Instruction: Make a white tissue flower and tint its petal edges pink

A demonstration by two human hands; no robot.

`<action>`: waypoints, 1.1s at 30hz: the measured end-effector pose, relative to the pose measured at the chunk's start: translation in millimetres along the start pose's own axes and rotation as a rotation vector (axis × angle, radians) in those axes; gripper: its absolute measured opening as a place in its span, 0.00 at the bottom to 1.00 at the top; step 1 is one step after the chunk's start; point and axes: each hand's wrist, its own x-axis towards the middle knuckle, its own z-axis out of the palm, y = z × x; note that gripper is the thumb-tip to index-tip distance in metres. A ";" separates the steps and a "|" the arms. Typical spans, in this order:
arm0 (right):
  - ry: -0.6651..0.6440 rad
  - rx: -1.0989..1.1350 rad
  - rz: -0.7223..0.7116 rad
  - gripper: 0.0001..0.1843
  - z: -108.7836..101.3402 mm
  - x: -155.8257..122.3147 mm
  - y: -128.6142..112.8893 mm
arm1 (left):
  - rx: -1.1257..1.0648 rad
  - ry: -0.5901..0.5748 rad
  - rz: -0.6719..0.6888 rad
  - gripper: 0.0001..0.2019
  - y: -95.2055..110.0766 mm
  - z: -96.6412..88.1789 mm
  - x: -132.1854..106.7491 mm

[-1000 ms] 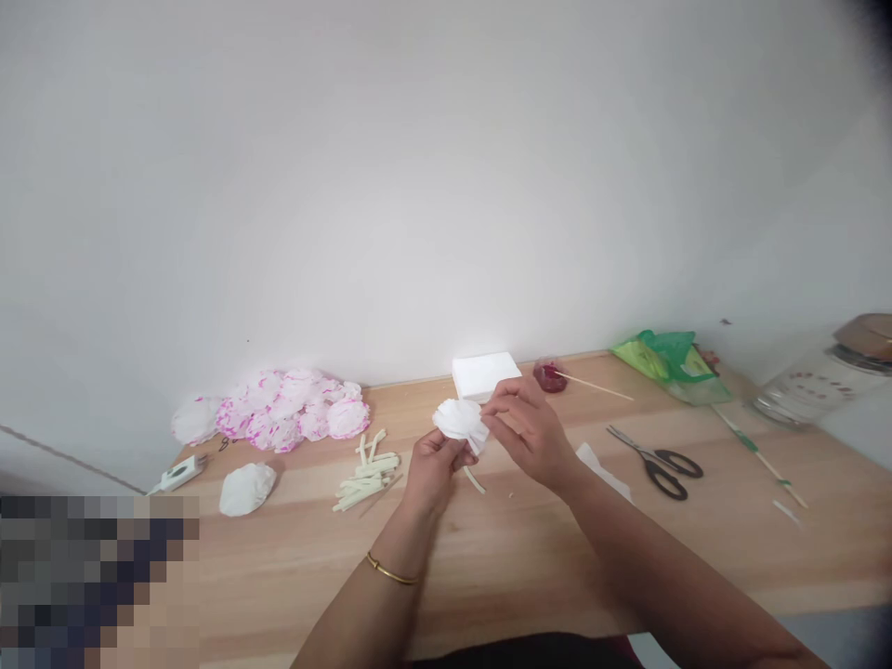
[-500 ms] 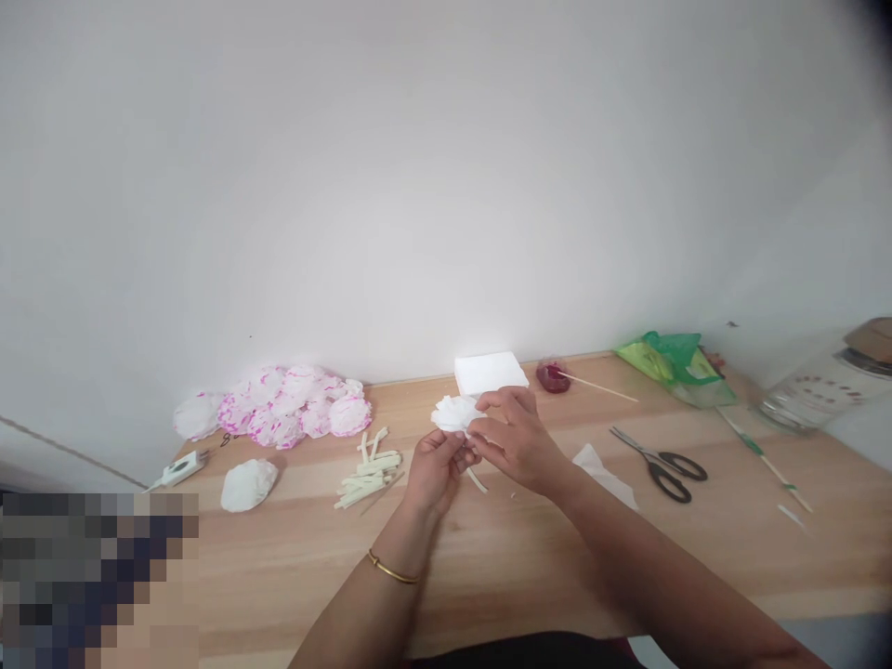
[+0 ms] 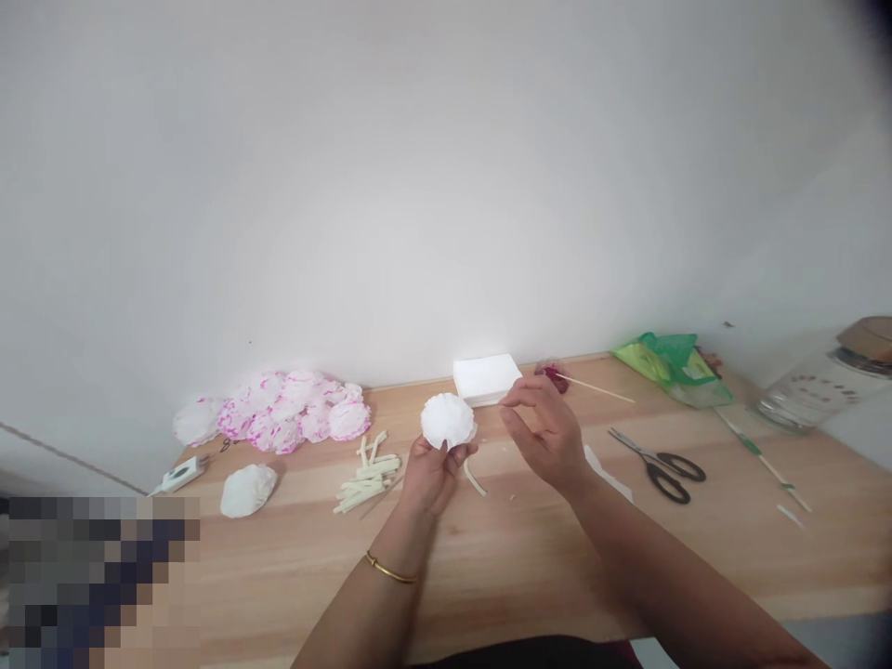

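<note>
A round, ruffled white tissue-paper flower (image 3: 448, 421) is upright in my left hand (image 3: 430, 472), whose thumb and fingers are closed on its base. Below it a thin pale strip (image 3: 476, 478) shows on the near side; whether it joins the flower I cannot tell. My right hand (image 3: 547, 432) is just right of the flower, apart from it, its fingers curved and slightly spread with nothing visible in them. Behind the hands lies a stack of white paper (image 3: 486, 379). To the left is a pile of pale green strips (image 3: 369, 481).
Pink-edged paper flowers (image 3: 289, 409) and a white one (image 3: 249, 490) lie left, near a white plug (image 3: 182, 472). Black-handled scissors (image 3: 659, 465), a dish of dark red stuff (image 3: 553, 373), a green plastic bag (image 3: 673, 367), a taped stick (image 3: 759, 455) and a glass jar (image 3: 826, 381) are right.
My right hand has let go of the flower and moved right. The flower in my left hand has tipped so its round top faces me and has shifted slightly left.
</note>
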 end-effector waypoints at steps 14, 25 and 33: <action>-0.485 0.442 0.480 0.10 6.7 -6.3 9.7 | 0.234 -0.080 0.029 0.15 4.8 8.7 -7.4; -0.307 0.392 0.445 0.07 -3.2 -0.4 9.2 | 0.630 -0.163 0.265 0.05 15.2 0.6 -11.3; -0.508 0.497 0.554 0.10 -5.0 2.8 9.9 | 0.807 -0.387 0.398 0.10 18.9 7.4 -13.7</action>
